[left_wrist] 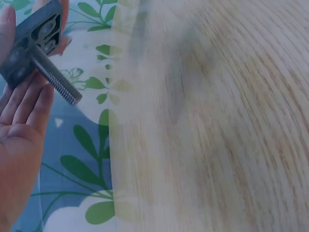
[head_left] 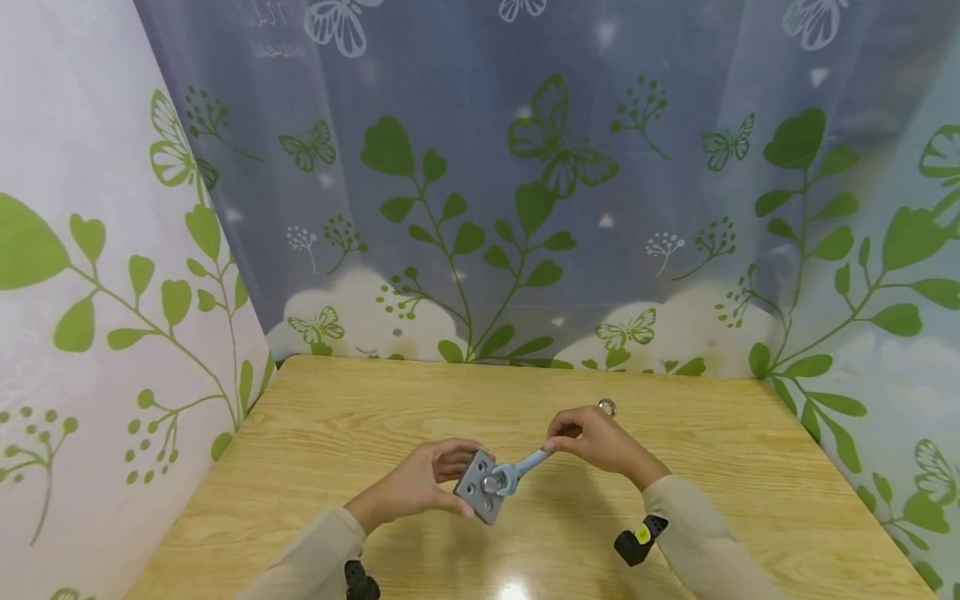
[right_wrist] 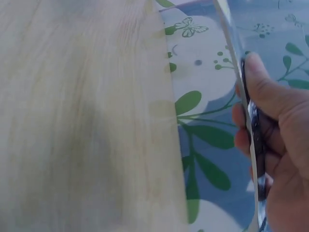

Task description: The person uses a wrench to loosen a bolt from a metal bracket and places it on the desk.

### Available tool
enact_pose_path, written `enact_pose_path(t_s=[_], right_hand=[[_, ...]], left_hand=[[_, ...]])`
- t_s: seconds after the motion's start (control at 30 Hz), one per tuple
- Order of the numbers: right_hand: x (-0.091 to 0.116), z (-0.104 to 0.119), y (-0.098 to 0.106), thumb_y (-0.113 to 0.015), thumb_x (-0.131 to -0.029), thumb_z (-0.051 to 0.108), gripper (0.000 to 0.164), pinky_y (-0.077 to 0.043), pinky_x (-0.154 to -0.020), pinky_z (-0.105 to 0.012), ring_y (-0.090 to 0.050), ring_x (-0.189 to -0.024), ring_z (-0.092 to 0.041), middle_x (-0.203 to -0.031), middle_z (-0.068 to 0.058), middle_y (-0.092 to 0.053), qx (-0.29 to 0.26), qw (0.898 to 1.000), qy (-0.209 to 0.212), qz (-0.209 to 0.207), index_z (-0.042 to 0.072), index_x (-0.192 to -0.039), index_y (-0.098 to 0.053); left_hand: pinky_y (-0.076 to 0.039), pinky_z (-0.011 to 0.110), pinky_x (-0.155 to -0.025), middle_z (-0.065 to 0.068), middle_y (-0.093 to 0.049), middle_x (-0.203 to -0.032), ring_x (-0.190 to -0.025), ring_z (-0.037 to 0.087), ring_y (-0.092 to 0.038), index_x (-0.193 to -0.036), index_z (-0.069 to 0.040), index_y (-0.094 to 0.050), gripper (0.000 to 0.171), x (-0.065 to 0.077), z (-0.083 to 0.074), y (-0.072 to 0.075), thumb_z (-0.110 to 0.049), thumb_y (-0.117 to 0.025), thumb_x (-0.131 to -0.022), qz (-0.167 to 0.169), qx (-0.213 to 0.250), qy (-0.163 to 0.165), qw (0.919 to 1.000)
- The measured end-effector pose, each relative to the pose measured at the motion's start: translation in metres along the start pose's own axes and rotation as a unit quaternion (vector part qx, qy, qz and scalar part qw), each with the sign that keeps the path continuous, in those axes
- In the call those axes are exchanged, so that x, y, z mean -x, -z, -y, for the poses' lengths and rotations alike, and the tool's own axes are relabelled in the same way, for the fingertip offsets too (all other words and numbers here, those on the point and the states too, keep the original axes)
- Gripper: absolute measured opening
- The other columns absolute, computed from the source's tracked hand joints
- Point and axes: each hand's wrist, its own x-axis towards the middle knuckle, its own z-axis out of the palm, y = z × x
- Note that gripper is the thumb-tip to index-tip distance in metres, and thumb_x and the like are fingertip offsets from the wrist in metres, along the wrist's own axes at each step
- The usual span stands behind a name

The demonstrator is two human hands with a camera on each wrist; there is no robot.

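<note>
A grey plate with several holes (head_left: 477, 501) is gripped at its edges by my left hand (head_left: 416, 483), the thumb along its lower side. Through the plate passes a bolt; its head (head_left: 492, 484) faces the right hand, and its threaded shank (left_wrist: 57, 77) sticks out from the other face in the left wrist view. My right hand (head_left: 600, 437) pinches a metal wrench (head_left: 532, 460) by its handle. One end of the wrench is at the bolt head; whether it fits fully round it I cannot tell. Its ring end (head_left: 608, 407) shows beyond the right hand.
Both hands are above a light wood-grain table (head_left: 360, 400). A patterned curtain (head_left: 465, 250) hangs behind its far edge, with more printed cloth on the left and right sides. Black wrist cameras (head_left: 633, 546) are strapped at both sleeves.
</note>
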Motion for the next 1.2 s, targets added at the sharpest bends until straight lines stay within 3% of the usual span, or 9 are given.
enact_pose_path(t_s=[0.13, 0.27, 0.47, 0.6, 0.73, 1.0, 1.2], right_hand=[[0.013, -0.006, -0.005, -0.065, -0.090, 0.030, 0.018, -0.050, -0.060, -0.025, -0.056, -0.068, -0.007, -0.082, 0.001, -0.066, -0.012, 0.997, -0.064, -0.030, 0.013, -0.088, -0.069], [0.022, -0.005, -0.013, -0.066, -0.090, 0.030, 0.020, -0.041, -0.050, -0.023, -0.046, -0.058, -0.009, -0.076, -0.006, -0.064, -0.035, 0.989, -0.124, -0.074, 0.010, -0.087, -0.070], [0.027, 0.008, -0.034, -0.067, -0.090, 0.025, 0.020, -0.037, -0.052, -0.022, -0.045, -0.061, -0.012, -0.071, -0.005, -0.060, -0.109, 0.961, -0.212, -0.141, 0.006, -0.086, -0.070], [0.028, 0.019, -0.052, -0.067, -0.091, 0.020, 0.020, -0.042, -0.053, -0.022, -0.051, -0.065, -0.015, -0.069, -0.002, -0.059, -0.157, 0.942, -0.236, -0.179, 0.001, -0.088, -0.070], [0.027, 0.027, -0.069, -0.067, -0.091, 0.021, 0.025, -0.044, -0.053, -0.022, -0.051, -0.063, -0.015, -0.067, -0.002, -0.058, -0.183, 0.932, -0.250, -0.190, -0.003, -0.089, -0.069], [0.022, 0.038, -0.090, -0.065, -0.092, 0.024, 0.029, -0.046, -0.060, -0.027, -0.050, -0.066, -0.016, -0.072, -0.005, -0.060, -0.212, 0.916, -0.269, -0.207, -0.005, -0.091, -0.068], [0.020, 0.041, -0.093, -0.064, -0.093, 0.023, 0.031, -0.044, -0.060, -0.026, -0.049, -0.064, -0.015, -0.071, -0.005, -0.059, -0.227, 0.913, -0.268, -0.206, -0.008, -0.092, -0.067]], left_hand=[[-0.045, 0.030, -0.105, 0.018, -0.053, -0.136, -0.124, 0.029, -0.053, -0.138, 0.001, -0.044, 0.082, -0.001, 0.002, 0.000, -0.019, -0.084, -0.070, -0.064, -0.007, 0.014, 0.9978], [-0.045, 0.035, -0.104, 0.022, -0.052, -0.136, -0.124, 0.034, -0.053, -0.138, 0.003, -0.043, 0.084, -0.003, 0.003, -0.002, -0.018, -0.085, -0.069, -0.143, -0.016, 0.025, 0.9893], [-0.047, 0.040, -0.102, 0.022, -0.055, -0.133, -0.123, 0.036, -0.053, -0.138, 0.002, -0.045, 0.081, -0.007, 0.005, -0.007, -0.012, -0.085, -0.068, -0.247, -0.016, 0.031, 0.9683], [-0.048, 0.039, -0.101, 0.022, -0.057, -0.129, -0.122, 0.036, -0.054, -0.137, 0.002, -0.046, 0.081, -0.010, 0.006, -0.012, -0.011, -0.086, -0.067, -0.300, -0.043, 0.022, 0.9528], [-0.049, 0.040, -0.099, 0.022, -0.059, -0.127, -0.120, 0.035, -0.056, -0.135, 0.001, -0.049, 0.079, -0.011, 0.005, -0.017, -0.013, -0.086, -0.067, -0.326, -0.069, 0.009, 0.9430], [-0.052, 0.042, -0.095, 0.024, -0.055, -0.132, -0.121, 0.038, -0.055, -0.135, 0.001, -0.048, 0.079, -0.015, 0.004, -0.025, -0.014, -0.086, -0.067, -0.349, -0.074, -0.012, 0.9342], [-0.050, 0.041, -0.098, 0.022, -0.055, -0.133, -0.122, 0.037, -0.054, -0.134, 0.002, -0.049, 0.080, -0.017, 0.005, -0.028, -0.016, -0.087, -0.066, -0.364, -0.102, -0.022, 0.9254]])
